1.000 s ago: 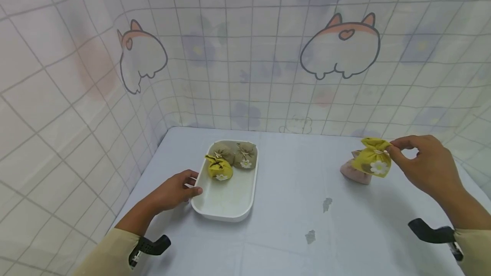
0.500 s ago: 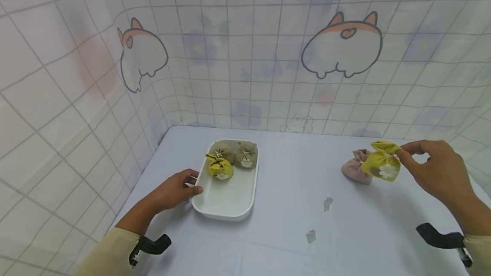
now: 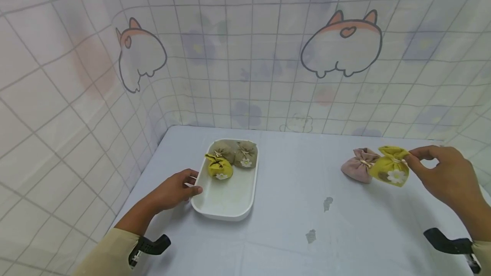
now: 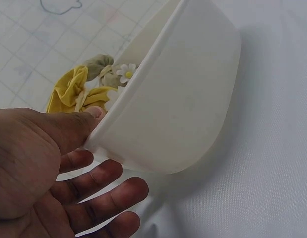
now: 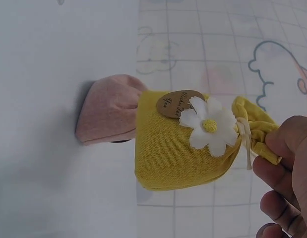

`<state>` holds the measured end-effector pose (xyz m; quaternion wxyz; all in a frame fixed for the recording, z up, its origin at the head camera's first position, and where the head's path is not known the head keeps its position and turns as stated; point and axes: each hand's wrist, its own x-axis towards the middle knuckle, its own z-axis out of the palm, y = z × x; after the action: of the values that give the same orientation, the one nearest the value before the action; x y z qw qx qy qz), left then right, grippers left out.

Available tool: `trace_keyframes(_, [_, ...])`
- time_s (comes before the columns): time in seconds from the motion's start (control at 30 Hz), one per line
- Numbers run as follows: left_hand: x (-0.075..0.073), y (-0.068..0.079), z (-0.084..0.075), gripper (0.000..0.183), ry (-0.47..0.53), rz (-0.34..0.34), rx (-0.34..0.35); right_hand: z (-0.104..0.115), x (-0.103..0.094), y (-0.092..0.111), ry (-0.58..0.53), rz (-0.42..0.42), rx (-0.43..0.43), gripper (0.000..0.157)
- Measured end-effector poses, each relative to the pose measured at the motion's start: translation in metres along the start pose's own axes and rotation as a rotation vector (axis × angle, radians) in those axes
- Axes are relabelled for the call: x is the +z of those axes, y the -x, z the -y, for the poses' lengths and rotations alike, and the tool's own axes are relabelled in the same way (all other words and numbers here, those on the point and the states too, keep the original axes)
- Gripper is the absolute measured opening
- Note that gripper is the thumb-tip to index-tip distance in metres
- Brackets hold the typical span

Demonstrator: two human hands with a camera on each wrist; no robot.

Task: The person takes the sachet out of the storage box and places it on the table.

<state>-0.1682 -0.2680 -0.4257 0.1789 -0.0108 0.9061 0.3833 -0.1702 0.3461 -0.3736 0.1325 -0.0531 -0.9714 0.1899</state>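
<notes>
My right hand (image 3: pixel 446 176) pinches a yellow drawstring pouch (image 3: pixel 390 171) by its gathered neck. The pouch carries a white flower and a small brown tag, seen in the right wrist view. Behind it, a pink pouch (image 3: pixel 356 168) sits on the table, partly overlapped by the yellow one. On the other side, my left hand (image 3: pixel 174 191) holds the rim of a white tray (image 3: pixel 226 201), thumb over the edge and index finger below it. At the tray's far end lie another yellow pouch (image 3: pixel 220 169) and two olive pouches, one olive pouch (image 3: pixel 246 156) bearing a white flower.
A pale cloth covers the table (image 3: pixel 284 182), with two grey patches (image 3: pixel 311 236) right of the tray. A grid-patterned curtain (image 3: pixel 268 54) hangs behind the table and along its left side.
My right hand has moved right and slightly down with the yellow pouch, uncovering more of the pink one. The left hand and tray have stayed put.
</notes>
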Motion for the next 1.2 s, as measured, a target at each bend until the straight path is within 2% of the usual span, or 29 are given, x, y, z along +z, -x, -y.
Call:
trace_keyframes(0.3, [0.000, 0.000, 0.002, 0.053, 0.012, 0.004, 0.017, -0.007, 0.004, 0.004, 0.005, 0.022, -0.011, 0.033])
trace_keyframes(0.63, [0.000, 0.000, 0.001, 0.053, 0.021, 0.006, 0.011, -0.018, 0.006, 0.003, 0.037, 0.048, 0.000, 0.036])
trace_keyframes(1.03, [-0.001, 0.000, 0.001, 0.054, 0.019, 0.007, 0.008, -0.031, 0.012, 0.002, 0.029, 0.067, -0.030, 0.039])
trace_keyframes(1.2, [-0.001, 0.000, 0.001, 0.054, 0.020, 0.009, 0.007, -0.033, 0.015, 0.001, 0.037, 0.086, -0.001, 0.037])
